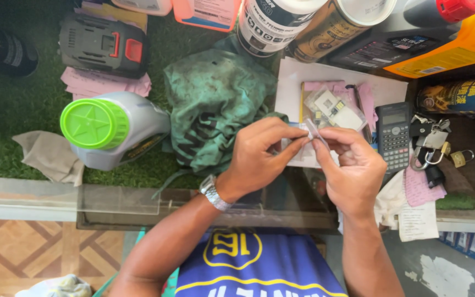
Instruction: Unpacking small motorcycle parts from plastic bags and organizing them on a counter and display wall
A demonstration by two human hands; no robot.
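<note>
Green artificial turf (pixel 6 104) covers a cluttered counter fronted by a glass edge (pixel 122 199), seen from above as a person works with both hands over it. Left hand (pixel 257 157), a metal wristwatch (pixel 214 192) at its wrist, has its fingers curled together and pinches one side of a small clear plastic packet (pixel 313 131) between thumb and forefinger. Right hand (pixel 350 168) meets it from the other side, thumb and fingertips pressed onto the same packet, so that the packet is held between the two hands just above the counter's near edge, over a sheet of white paper (pixel 303 82).

Behind the hands, a crumpled green cloth (pixel 213 104) lies on the turf, touching the white paper. On that paper rest more small clear packets (pixel 336 110) and pink slips (pixel 366 96). A dark calculator (pixel 393 135) sits just beside the right hand, with a bunch of keys and padlocks (pixel 432 146) further out. To the left of the cloth, a grey jug with a bright green cap (pixel 108 129) lies on its side near a beige rag (pixel 50 157), and a black and red battery pack (pixel 105 44) rests on pink papers behind it. Cans and bottles (pixel 303 25) line the far edge, among them an orange container (pixel 457 44).
</note>
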